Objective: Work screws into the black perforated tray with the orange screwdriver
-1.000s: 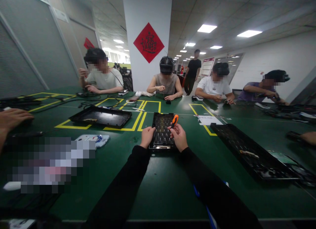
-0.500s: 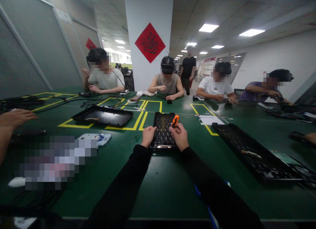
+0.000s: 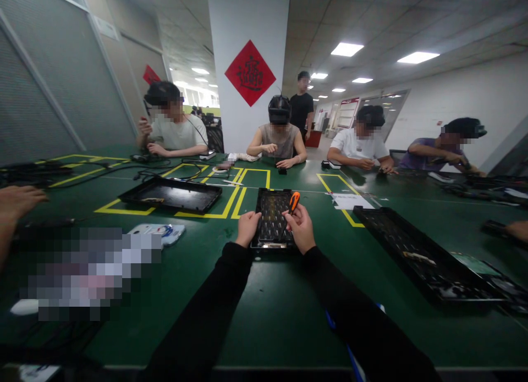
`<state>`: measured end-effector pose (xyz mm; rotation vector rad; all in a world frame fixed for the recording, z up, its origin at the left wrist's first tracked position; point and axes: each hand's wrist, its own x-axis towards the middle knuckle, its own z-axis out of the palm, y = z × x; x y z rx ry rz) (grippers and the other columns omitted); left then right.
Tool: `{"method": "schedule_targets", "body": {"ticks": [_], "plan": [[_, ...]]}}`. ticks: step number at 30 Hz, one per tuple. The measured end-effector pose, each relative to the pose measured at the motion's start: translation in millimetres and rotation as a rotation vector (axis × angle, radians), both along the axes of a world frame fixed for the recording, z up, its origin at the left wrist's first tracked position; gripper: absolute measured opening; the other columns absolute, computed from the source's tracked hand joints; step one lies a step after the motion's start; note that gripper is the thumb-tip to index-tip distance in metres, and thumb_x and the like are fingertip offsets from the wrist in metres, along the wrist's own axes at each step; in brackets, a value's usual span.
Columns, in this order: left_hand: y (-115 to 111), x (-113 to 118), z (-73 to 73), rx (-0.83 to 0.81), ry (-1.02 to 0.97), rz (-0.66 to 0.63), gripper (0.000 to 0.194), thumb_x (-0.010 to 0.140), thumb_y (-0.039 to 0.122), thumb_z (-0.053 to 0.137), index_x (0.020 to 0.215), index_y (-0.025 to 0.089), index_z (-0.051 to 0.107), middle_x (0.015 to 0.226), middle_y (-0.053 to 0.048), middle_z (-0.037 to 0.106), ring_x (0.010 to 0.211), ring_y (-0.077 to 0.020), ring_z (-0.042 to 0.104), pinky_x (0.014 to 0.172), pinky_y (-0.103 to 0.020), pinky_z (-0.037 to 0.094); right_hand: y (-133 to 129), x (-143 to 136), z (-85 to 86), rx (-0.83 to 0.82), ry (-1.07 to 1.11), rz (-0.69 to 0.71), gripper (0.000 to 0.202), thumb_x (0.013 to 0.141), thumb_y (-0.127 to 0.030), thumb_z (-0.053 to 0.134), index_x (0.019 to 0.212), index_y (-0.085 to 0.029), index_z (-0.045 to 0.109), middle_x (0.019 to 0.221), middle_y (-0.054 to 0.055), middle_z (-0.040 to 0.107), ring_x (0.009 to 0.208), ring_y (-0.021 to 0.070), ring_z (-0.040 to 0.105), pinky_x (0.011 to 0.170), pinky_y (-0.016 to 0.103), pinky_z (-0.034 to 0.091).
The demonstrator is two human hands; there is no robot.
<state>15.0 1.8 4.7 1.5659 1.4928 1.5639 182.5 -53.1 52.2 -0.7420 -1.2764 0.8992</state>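
Hands, two: left hand [image 3: 248,228] pinches the left rim of a small black tray [image 3: 272,251]; right hand [image 3: 302,231] pinches an orange-and-black screwdriver [image 3: 294,201] over its right side, tip indistinct. Advisable: firm left hold, steady shaft, light pressure. Green counter [image 3: 259,316]: wrist room lies between small tray and near edge. Flanking, well apart: long black tray [image 3: 388,225], right; wide black tray [image 3: 193,198], left. Farther: seated co-worker [image 3: 280,137], opposite.

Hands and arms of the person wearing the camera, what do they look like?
The left hand and right hand are bare, with no gloves. The left sleeve and right sleeve are long, plain and black, reaching the wrists.
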Motion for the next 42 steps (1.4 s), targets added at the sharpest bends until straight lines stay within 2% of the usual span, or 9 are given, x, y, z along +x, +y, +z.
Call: {"method": "schedule_targets", "body": {"ticks": [3,8,13,18,21,26,32,37,42], "plan": [[0.0,-0.2,0.3,0.001,-0.002,0.000,0.040,0.072,0.037,0.049,0.046,0.018,0.027,0.045,0.006,0.026,0.046,-0.0077,0.028,0.047,-0.022,0.021,0.4,0.1,0.8,-0.034,0.017,-0.020,0.041,0.069,-0.031,0.062,0.107,-0.021,0.048,0.085,0.001,0.057,0.056,0.0073,0.050,0.042,0.016,0.038],[-1.0,-0.4,1.7,-0.008,-0.006,0.001,0.039,0.071,0.037,0.050,0.045,0.018,0.027,0.044,0.006,0.027,0.047,-0.0078,0.028,0.048,-0.022,0.022,2.4,3.0,-0.5,-0.045,-0.010,-0.042,0.038,0.068,-0.033,0.062,0.102,-0.019,0.053,0.076,-0.001,0.057,0.047,0.0052,0.045,0.041,0.017,0.038],[-2.1,-0.5,1.6,-0.008,-0.008,-0.002,0.039,0.071,0.036,0.050,0.045,0.018,0.028,0.044,0.006,0.027,0.046,-0.0077,0.027,0.048,-0.022,0.022,3.9,4.7,-1.3,-0.029,0.033,-0.059,0.044,0.069,-0.033,0.061,0.109,-0.019,0.049,0.082,0.002,0.060,0.049,0.0065,0.047,0.042,0.019,0.042],[-2.0,0.1,1.1,-0.007,-0.037,-0.004,0.038,0.070,0.036,0.051,0.045,0.018,0.028,0.044,0.006,0.027,0.046,-0.0076,0.027,0.047,-0.022,0.021,2.4,3.6,0.3,-0.027,0.041,-0.015,0.037,0.073,-0.034,0.055,0.106,-0.019,0.050,0.086,0.003,0.062,0.048,0.0060,0.046,0.043,0.020,0.043],[-2.2,0.7,1.9,-0.005,-0.029,-0.002,0.039,0.071,0.036,0.050,0.045,0.018,0.028,0.045,0.006,0.026,0.046,-0.0075,0.027,0.047,-0.022,0.021,1.2,2.4,0.7,-0.047,0.031,-0.047,0.038,0.071,-0.035,0.058,0.105,-0.019,0.051,0.082,0.002,0.061,0.046,0.0053,0.044,0.041,0.018,0.040],[-2.0,1.2,2.4,-0.007,-0.014,0.005,0.040,0.071,0.036,0.050,0.045,0.018,0.026,0.045,0.006,0.024,0.046,-0.0075,0.026,0.047,-0.022,0.021,1.2,3.0,-0.9,-0.055,-0.024,-0.052,0.039,0.069,-0.034,0.061,0.105,-0.019,0.054,0.063,-0.003,0.054,0.045,0.0062,0.042,0.042,0.018,0.037],[-1.7,0.6,1.8,-0.010,-0.018,0.001,0.039,0.071,0.036,0.050,0.046,0.018,0.027,0.045,0.006,0.025,0.046,-0.0074,0.027,0.047,-0.022,0.021,3.7,3.6,-0.6,0.004,0.009,-0.110,0.041,0.067,-0.032,0.063,0.104,-0.017,0.053,0.081,0.003,0.061,0.056,0.0089,0.051,0.045,0.019,0.039],[-2.1,1.0,2.8,-0.007,-0.022,-0.003,0.039,0.071,0.035,0.050,0.045,0.018,0.026,0.045,0.006,0.025,0.046,-0.0074,0.026,0.047,-0.022,0.020,1.1,3.4,0.1,-0.041,0.013,-0.055,0.039,0.073,-0.034,0.055,0.108,-0.017,0.051,0.078,0.003,0.063,0.048,0.0070,0.045,0.043,0.019,0.038],[-3.1,1.9,4.0,-0.007,-0.047,0.000,0.039,0.070,0.034,0.051,0.044,0.018,0.027,0.044,0.006,0.026,0.046,-0.0075,0.027,0.048,-0.022,0.021,-0.6,2.2,0.6,-0.050,-0.017,-0.044,0.036,0.072,-0.034,0.056,0.105,-0.018,0.052,0.079,0.003,0.062,0.049,0.0072,0.046,0.042,0.018,0.036]]}}
